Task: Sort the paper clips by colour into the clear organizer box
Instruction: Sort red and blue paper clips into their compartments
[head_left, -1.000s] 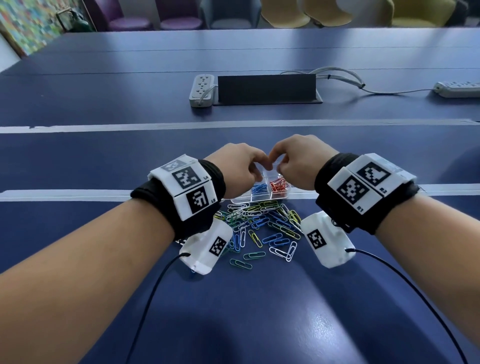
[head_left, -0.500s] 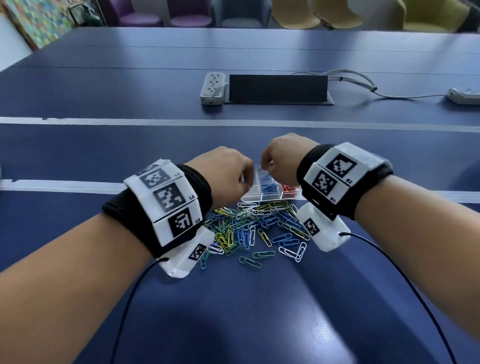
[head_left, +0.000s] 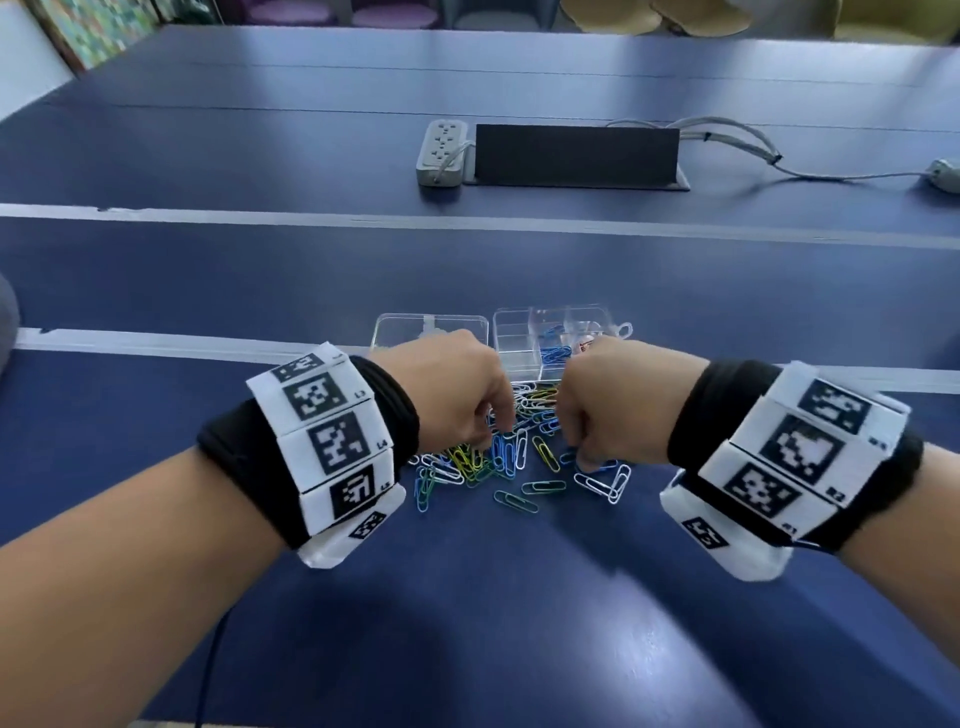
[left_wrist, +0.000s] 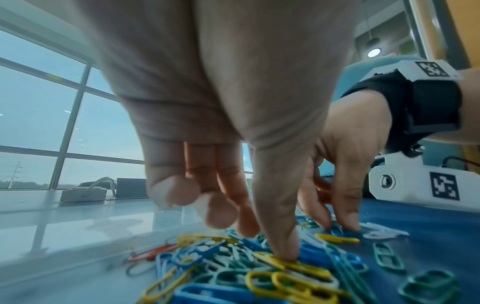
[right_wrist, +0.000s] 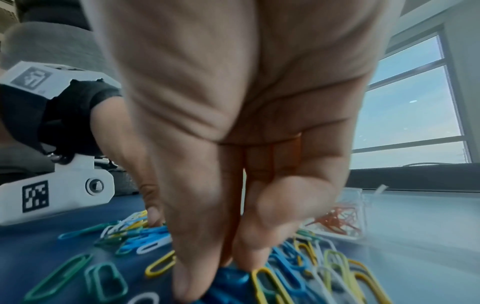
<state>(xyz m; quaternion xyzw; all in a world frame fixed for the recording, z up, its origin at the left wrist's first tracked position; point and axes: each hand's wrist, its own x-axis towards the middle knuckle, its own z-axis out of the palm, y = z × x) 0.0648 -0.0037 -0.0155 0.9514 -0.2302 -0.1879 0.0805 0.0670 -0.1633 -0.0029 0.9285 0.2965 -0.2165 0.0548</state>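
Note:
A loose pile of coloured paper clips (head_left: 498, 457) lies on the blue table, in front of the clear organizer box (head_left: 517, 332), whose compartments hold blue clips (head_left: 553, 354) and red clips (head_left: 586, 343). My left hand (head_left: 491, 441) is down on the pile's left part. Its thumb (left_wrist: 283, 253) presses a yellow clip (left_wrist: 303, 266), with the fingers curled above; a pinch cannot be made out. My right hand (head_left: 584, 460) is on the pile's right part, where thumb (right_wrist: 192, 275) and fingers pinch a blue clip (right_wrist: 231, 276).
The box's open lid (head_left: 431, 332) lies flat to its left. Farther back are a power strip (head_left: 442, 153), a black cable hatch (head_left: 576, 155) and grey cables (head_left: 737, 140). Chairs stand beyond the far table edge.
Both hands have come back from over the organizer box and dropped onto the clip pile. The box, hidden behind them before, now shows beyond the knuckles.

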